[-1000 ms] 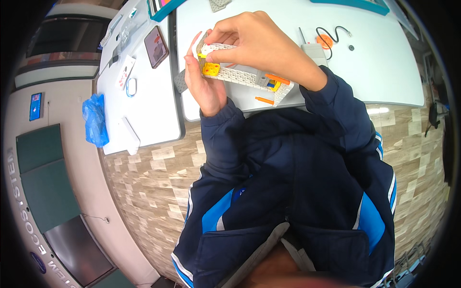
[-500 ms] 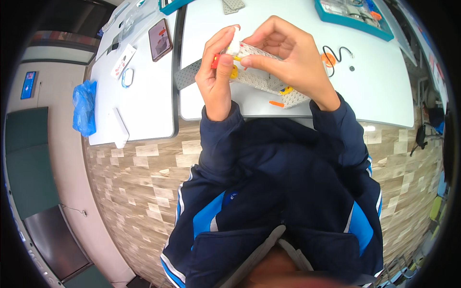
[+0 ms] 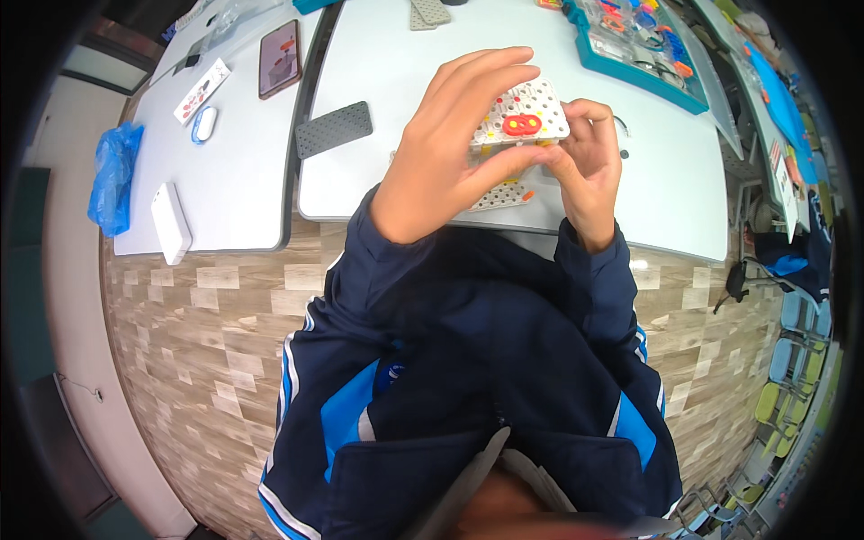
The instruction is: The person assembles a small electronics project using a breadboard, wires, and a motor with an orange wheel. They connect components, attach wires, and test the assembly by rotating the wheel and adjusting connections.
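Above the white table's (image 3: 684, 202) near edge, left hand (image 3: 450, 148) and right hand (image 3: 585, 166) both clamp a white perforated block (image 3: 531, 112) bearing a red piece (image 3: 520, 124); slack fingers could probably drop it (onto the perforated plate (image 3: 499, 193) below). Left table: white labelled card (image 3: 200, 90), blue bag (image 3: 112, 175)

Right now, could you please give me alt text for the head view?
Both hands, left hand and right hand, hold a white perforated block with a red piece on it above a white table, near a grey pegboard.
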`<state>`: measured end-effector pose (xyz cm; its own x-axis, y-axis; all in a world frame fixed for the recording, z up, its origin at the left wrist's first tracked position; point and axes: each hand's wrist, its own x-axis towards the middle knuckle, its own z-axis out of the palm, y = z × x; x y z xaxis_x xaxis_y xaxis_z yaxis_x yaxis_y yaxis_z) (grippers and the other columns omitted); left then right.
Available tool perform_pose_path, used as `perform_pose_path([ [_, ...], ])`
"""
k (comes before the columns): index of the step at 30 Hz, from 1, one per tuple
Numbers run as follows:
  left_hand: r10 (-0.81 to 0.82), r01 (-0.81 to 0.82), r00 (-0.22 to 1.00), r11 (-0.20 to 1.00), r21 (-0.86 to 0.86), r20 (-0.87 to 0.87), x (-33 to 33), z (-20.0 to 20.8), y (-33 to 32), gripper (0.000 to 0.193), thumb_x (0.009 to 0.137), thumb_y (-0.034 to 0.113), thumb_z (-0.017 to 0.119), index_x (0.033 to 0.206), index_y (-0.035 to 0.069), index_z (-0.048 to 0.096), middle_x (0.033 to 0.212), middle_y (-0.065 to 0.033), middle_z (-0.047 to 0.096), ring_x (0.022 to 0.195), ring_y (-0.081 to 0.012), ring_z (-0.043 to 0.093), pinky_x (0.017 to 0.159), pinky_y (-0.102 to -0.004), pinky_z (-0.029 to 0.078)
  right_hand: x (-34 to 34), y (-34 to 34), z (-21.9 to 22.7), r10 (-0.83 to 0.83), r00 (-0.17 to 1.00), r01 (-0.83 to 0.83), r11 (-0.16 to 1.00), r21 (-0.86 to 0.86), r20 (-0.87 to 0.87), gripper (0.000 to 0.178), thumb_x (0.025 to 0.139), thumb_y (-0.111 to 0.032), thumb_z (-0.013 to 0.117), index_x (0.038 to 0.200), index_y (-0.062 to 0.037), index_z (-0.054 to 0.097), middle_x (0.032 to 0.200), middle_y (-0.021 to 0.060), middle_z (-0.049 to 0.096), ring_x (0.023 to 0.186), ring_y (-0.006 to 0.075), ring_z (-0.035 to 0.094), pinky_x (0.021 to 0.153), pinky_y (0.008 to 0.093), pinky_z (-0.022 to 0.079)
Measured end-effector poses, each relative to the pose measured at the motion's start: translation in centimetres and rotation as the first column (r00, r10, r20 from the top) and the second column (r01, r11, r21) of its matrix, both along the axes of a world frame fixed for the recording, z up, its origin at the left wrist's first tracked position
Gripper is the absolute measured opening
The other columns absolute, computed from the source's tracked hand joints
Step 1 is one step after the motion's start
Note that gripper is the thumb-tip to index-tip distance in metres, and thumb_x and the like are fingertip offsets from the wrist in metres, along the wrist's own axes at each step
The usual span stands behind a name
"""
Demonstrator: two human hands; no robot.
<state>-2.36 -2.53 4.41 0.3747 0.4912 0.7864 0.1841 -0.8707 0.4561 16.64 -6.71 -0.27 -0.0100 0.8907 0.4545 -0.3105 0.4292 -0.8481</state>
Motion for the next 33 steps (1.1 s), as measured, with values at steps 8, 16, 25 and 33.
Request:
perform_pose_path([
  [8, 0.002, -0.003, 0.970, 1.000, 0.002, 0.244, 0.5, -4.3, -1.1, 0.058, 0.075, -0.001, 0.086, 0.127, 0.004, 0.061, 0.136, -0.0188, 0.063, 0.139, -0.0417, 0.051, 0.111, -0.0476, 0.047, 0.4, -1.5, 1.7, -0.488, 0.721, 0.236, 0.841, 0.488, 0.492, 0.052, 0.082, -0.002, 0.079, 0.132, -0.0059, 0.065, 0.145, 0.0187, 0.058, 0.132, 0.0316, 0.057, 0.100, 0.0400, 0.052],
  [16, 0.026, -0.046, 0.983, 0.993, 0.109, 0.179, 0.2, -4.7, -0.4, 0.053, 0.074, -0.006, 0.084, 0.122, 0.005, 0.064, 0.135, -0.0174, 0.064, 0.137, -0.0423, 0.053, 0.110, -0.0471, 0.048, 0.3, -1.5, 1.6, -0.633, 0.563, 0.273, 0.749, 0.604, 0.531, 0.041, 0.083, -0.006, 0.078, 0.123, -0.0078, 0.071, 0.142, 0.0137, 0.062, 0.134, 0.0361, 0.054, 0.107, 0.0420, 0.045],
  [25, 0.118, 0.033, 0.859, 0.958, -0.283, 0.498, 1.9, -5.2, -3.8, 0.052, 0.085, -0.004, 0.076, 0.134, -0.001, 0.058, 0.143, -0.0213, 0.056, 0.137, -0.0366, 0.052, 0.110, -0.0445, 0.046, 6.7, -2.7, 1.9, -0.501, 0.531, 0.661, 0.750, 0.036, 0.683, 0.037, 0.093, -0.026, 0.074, 0.119, 0.0017, 0.069, 0.110, 0.0137, 0.076, 0.087, 0.0181, 0.071, 0.077, 0.0309, 0.055],
  [33, 0.338, -0.284, 0.940, 0.842, -0.458, 0.039, 0.5, -5.2, -3.7, 0.032, 0.100, 0.007, 0.062, 0.130, -0.004, 0.058, 0.116, -0.0236, 0.069, 0.110, -0.0339, 0.070, 0.094, -0.0358, 0.051, 3.1, -2.3, -1.5, -0.457, 0.041, 0.663, 0.678, 0.318, 0.889, 0.072, 0.074, -0.052, 0.088, 0.115, 0.0030, 0.065, 0.089, 0.0186, 0.067, 0.068, 0.0320, 0.068, 0.063, 0.0390, 0.056],
])
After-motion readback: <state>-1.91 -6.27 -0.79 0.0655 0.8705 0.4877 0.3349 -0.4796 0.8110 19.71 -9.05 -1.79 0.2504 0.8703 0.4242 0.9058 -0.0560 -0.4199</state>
